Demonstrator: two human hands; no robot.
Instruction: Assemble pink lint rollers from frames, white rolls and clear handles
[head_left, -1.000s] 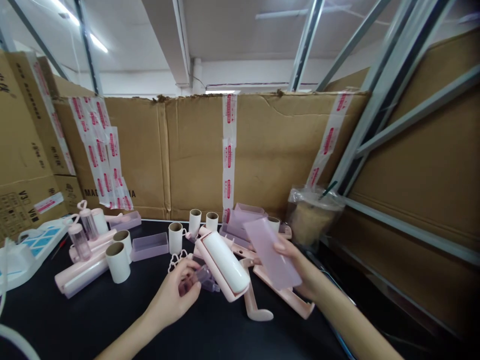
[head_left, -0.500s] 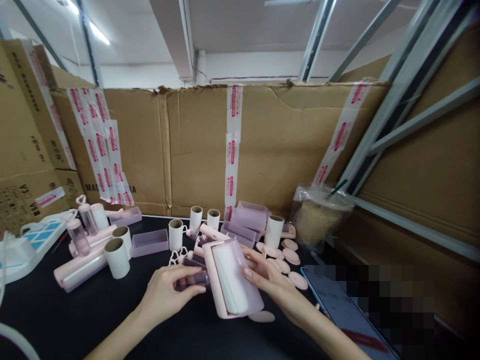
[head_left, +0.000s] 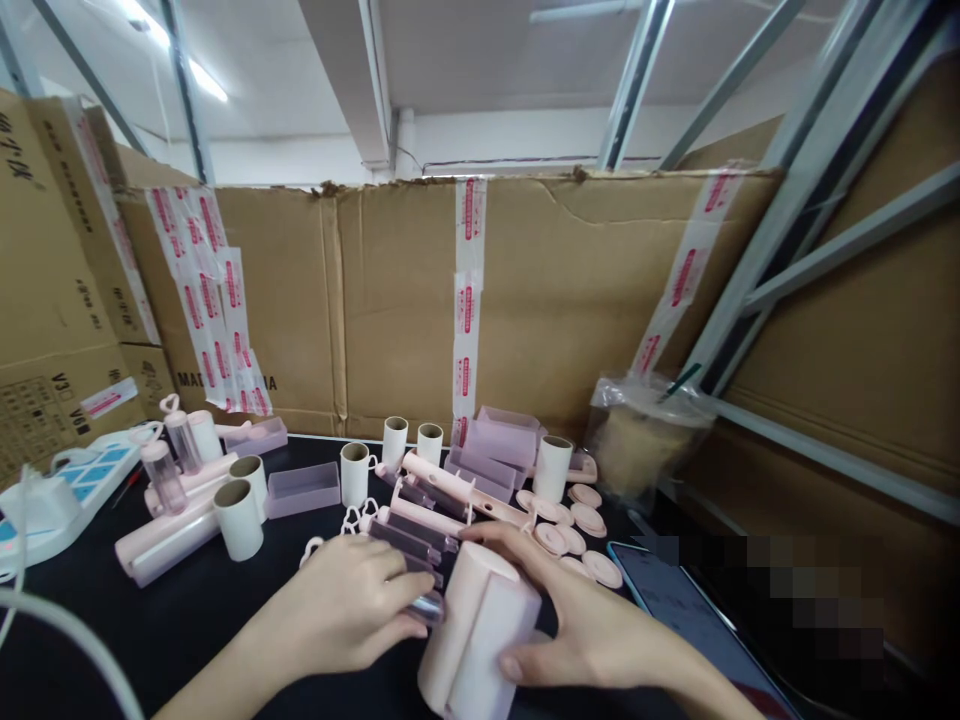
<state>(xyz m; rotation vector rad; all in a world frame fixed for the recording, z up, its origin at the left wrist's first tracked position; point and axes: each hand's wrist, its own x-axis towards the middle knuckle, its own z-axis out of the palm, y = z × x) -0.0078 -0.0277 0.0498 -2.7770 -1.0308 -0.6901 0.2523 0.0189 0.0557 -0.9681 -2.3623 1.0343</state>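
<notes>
My right hand (head_left: pixel 570 610) is wrapped around a pale pink, rounded case (head_left: pixel 480 630) with a whitish side cover. It stands tilted, with its round pink end upward. Just left of it, my left hand (head_left: pixel 352 600) pinches a small clear purple tube (head_left: pixel 426 606), its end close to the case's side; whether they touch I cannot tell. Behind my left hand lie several translucent purple tubes (head_left: pixel 405 537) with pink heart-shaped loops. Past the case, pink slotted strips (head_left: pixel 450 480) lie across the table, and several pink round discs (head_left: pixel 588 520) are spread beyond my right hand.
White cardboard-core rolls (head_left: pixel 238 520) stand left and at the back. Purple translucent trays (head_left: pixel 304 490) lie among them. A power strip (head_left: pixel 67 490) is at far left, a phone (head_left: pixel 675 610) at right, and a bagged drink cup (head_left: pixel 645 440) behind it. A cardboard wall (head_left: pixel 397 300) closes the back.
The case has turned and lowered, so its round end now faces up and the long opening is no longer seen. My left hand has rolled palm-down and moved right with the tube.
</notes>
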